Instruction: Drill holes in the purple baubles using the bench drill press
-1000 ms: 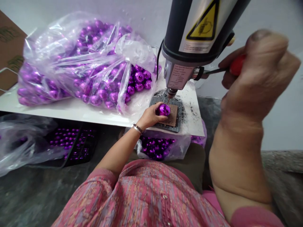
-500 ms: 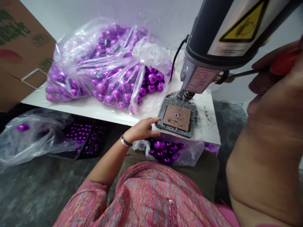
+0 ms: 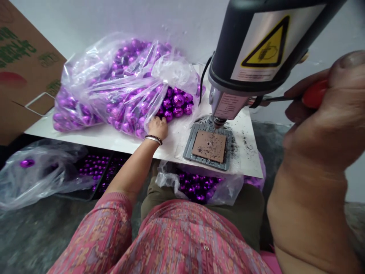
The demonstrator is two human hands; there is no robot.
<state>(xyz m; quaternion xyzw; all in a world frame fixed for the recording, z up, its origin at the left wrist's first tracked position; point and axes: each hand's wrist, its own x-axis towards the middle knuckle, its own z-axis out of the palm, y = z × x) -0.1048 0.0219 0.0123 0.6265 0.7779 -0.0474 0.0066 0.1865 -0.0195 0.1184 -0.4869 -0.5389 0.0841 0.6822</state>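
My left hand [image 3: 158, 128] is at the mouth of a clear plastic bag [image 3: 114, 82], against the shiny purple faceted balls [image 3: 178, 101] inside. Its fingers are curled, and what they hold is hidden. On the right, my right hand [image 3: 330, 99] is closed on the red-knobbed lever [image 3: 313, 94] of a bench drill press [image 3: 242, 49]. Below the drill's chuck [image 3: 219, 122], a brown square board [image 3: 209, 146] with a small hole lies on the grey base plate [image 3: 186, 152], strewn with dark shavings. No ball sits on the board.
A white table [image 3: 128, 144] carries the bag and drill. Another open bag of purple balls [image 3: 196, 186] sits at my lap, under the table edge. Lower left are a black tray [image 3: 98, 167] of purple balls and a plastic bag [image 3: 37, 179]. A cardboard box [image 3: 25, 76] stands left.
My left hand has moved from beside the base plate leftward and up to the purple balls in the bag. My right hand stays on the lever. The camera view has shifted slightly.
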